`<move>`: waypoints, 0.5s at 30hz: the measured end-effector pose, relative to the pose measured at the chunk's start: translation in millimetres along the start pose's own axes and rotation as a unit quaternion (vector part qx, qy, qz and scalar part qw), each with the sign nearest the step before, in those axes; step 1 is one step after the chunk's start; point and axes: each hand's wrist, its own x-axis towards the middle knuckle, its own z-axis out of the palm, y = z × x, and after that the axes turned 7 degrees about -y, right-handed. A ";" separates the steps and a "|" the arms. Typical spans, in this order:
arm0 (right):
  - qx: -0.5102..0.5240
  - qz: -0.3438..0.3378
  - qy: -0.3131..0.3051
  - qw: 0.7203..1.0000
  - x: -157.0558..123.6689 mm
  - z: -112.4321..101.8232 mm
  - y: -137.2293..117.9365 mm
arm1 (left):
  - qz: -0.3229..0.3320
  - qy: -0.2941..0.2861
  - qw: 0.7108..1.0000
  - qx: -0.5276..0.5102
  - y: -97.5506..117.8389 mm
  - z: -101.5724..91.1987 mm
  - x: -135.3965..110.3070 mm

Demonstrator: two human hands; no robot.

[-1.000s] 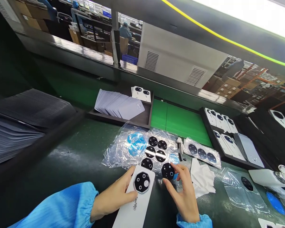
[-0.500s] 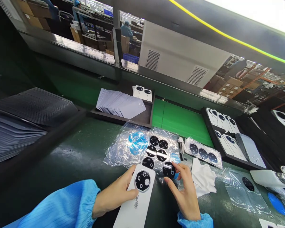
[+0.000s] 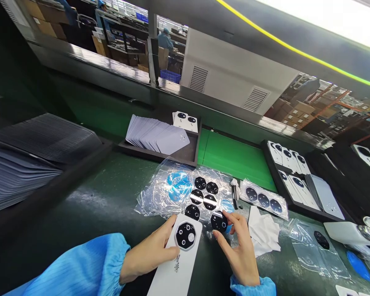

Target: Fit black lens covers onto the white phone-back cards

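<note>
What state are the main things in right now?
White panel: held in left grip
Black disc: pinched at its edge by right grip
Loose discs: spread out on wrinkled clear plastic
Three discs: laid in a row
White cloth: crumpled
Grey panels: fanned out in black tray

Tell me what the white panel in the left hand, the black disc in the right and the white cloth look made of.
White panel: perhaps stiff plastic or coated glass, by its flat, smooth face.
Black disc: glass or glossy plastic, it seems, as light glints off it.
White cloth: likely soft fabric, matte, in loose folds.
</note>
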 end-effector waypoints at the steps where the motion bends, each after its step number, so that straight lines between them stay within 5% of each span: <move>1: -0.004 -0.005 0.002 1.000 0.2 0.0 1.1 | 0.001 0.000 1.000 -0.001 -0.6 -0.3 0.1; 10: -0.018 -0.036 -0.018 0.999 4.7 -10.1 -2.4 | 0.004 -0.005 1.000 0.021 5.8 5.9 0.0; 15: -0.010 -0.017 -0.001 1.000 -0.8 -9.4 -10.5 | -0.001 0.041 0.997 0.060 -28.2 -5.7 1.4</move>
